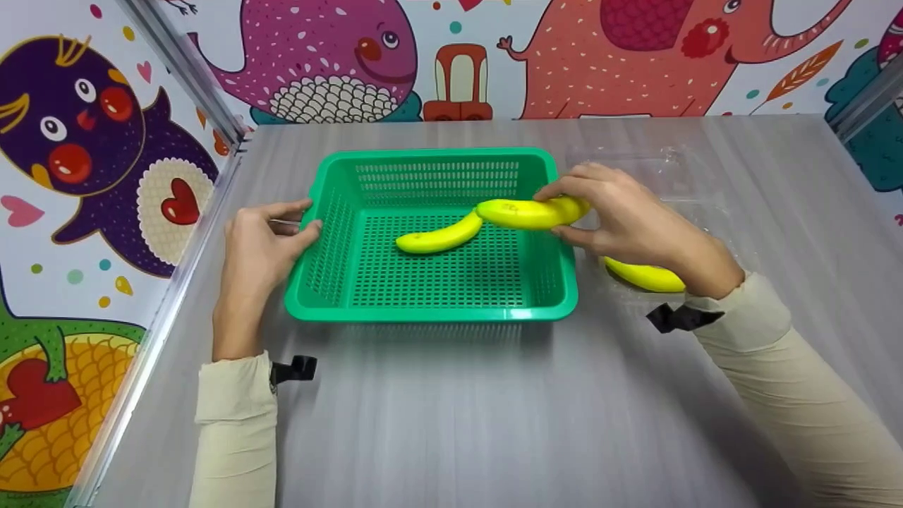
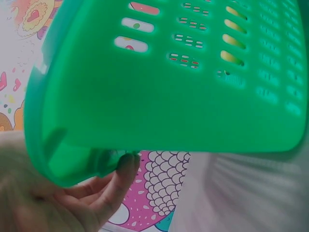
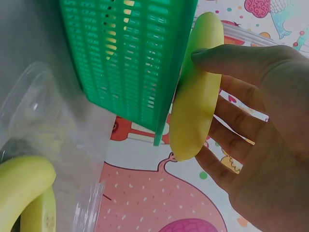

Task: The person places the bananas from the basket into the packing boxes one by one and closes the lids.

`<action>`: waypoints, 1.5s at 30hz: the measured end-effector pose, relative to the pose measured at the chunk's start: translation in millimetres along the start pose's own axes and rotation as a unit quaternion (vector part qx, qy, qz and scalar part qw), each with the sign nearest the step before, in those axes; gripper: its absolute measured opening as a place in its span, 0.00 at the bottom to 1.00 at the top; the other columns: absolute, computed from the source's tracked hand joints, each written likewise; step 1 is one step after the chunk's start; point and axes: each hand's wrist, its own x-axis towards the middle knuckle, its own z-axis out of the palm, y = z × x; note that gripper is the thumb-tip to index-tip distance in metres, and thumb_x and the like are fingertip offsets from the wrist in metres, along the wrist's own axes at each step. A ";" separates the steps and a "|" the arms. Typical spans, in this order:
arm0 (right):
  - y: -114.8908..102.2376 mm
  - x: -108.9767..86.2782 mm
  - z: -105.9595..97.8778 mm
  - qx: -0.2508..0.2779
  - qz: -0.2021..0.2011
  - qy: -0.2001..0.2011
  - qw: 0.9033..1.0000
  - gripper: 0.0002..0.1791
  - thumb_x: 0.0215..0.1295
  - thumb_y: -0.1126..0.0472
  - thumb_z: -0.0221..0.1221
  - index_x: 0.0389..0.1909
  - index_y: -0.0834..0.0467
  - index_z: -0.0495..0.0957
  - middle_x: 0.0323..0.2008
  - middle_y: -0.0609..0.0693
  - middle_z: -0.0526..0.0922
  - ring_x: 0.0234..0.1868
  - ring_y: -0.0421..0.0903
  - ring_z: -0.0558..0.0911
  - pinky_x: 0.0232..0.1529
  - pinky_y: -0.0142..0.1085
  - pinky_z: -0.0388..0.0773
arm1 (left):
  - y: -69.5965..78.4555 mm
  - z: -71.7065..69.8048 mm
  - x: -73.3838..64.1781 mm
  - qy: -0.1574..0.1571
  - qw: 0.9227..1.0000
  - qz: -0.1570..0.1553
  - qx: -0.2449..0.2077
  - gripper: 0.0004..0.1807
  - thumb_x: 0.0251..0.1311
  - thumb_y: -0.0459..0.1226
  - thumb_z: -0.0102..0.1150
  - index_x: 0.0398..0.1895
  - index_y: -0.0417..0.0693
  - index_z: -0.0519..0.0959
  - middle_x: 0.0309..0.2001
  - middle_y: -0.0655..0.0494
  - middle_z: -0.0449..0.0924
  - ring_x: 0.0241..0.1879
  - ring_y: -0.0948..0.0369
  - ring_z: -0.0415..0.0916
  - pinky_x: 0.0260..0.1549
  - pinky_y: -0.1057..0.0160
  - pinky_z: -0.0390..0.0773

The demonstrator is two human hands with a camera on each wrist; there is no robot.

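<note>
A green plastic basket [image 1: 430,314] with slotted walls stands on the table. One yellow banana [image 1: 439,237] lies on its floor. My right hand [image 1: 628,219] pinches a second banana [image 1: 529,214] between thumb and fingers, over the basket's right rim; the right wrist view shows this held banana [image 3: 195,96] beside the green wall. At the left rim, my left hand [image 1: 261,247] grips the basket's edge with thumb and fingers. In the left wrist view, the fingers [image 2: 116,188] curl under the rim, partly hidden by it.
Right of the basket sits a clear plastic container [image 1: 649,173]. Bananas [image 3: 24,183] lie in it, partly hidden by the right forearm in the head view. Cartoon-printed panels [image 1: 465,63] rise behind and on the left, with a metal strip [image 1: 183,70] at the corner.
</note>
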 end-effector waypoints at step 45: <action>62.7 -75.3 -7.4 0.035 0.119 0.056 0.991 0.27 0.64 0.68 0.75 0.64 0.55 0.84 0.58 0.51 0.86 0.53 0.47 0.78 0.56 0.39 0.74 | -0.8 1.2 0.8 -0.001 1.000 -0.002 -0.004 0.21 0.68 0.42 0.73 0.63 0.48 0.88 0.53 0.43 0.92 0.51 0.49 0.91 0.35 0.85 0.75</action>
